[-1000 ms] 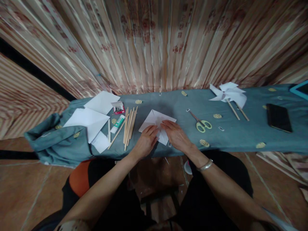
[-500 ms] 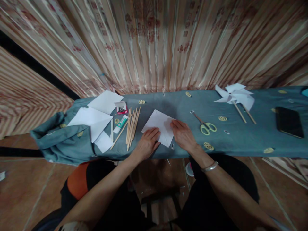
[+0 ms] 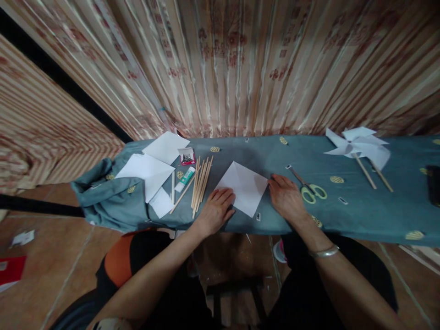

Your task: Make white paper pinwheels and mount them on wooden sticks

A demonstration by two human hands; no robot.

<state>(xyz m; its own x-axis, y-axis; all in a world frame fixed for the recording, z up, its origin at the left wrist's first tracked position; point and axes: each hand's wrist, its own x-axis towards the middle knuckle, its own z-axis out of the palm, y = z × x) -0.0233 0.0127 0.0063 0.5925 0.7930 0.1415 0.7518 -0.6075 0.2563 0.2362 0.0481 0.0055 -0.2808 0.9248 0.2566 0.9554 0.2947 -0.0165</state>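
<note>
A square white sheet of paper [image 3: 245, 185] with crease lines lies turned like a diamond on the cloth-covered table. My left hand [image 3: 216, 208] rests flat on its left side, fingers stretched out. At the paper's right corner, my right hand [image 3: 287, 197] has its fingers drawn together around the tip. Scissors with pale green handles [image 3: 311, 191] lie just right of that hand. Left of the paper are several thin wooden sticks [image 3: 202, 185], a green and white glue stick [image 3: 184, 178] and a small red and white box [image 3: 187, 156] of small dark items.
More white paper sheets [image 3: 147, 172] overlap at the table's left end. Two white paper pinwheels [image 3: 360, 144] on sticks lie at the right. A dark phone [image 3: 433, 183] is at the right edge. A pleated curtain [image 3: 223, 68] hangs behind the green tablecloth [image 3: 268, 151].
My right hand has slid outward from over the paper to its right corner. The left hand stays on the left side. The whole view has shifted slightly.
</note>
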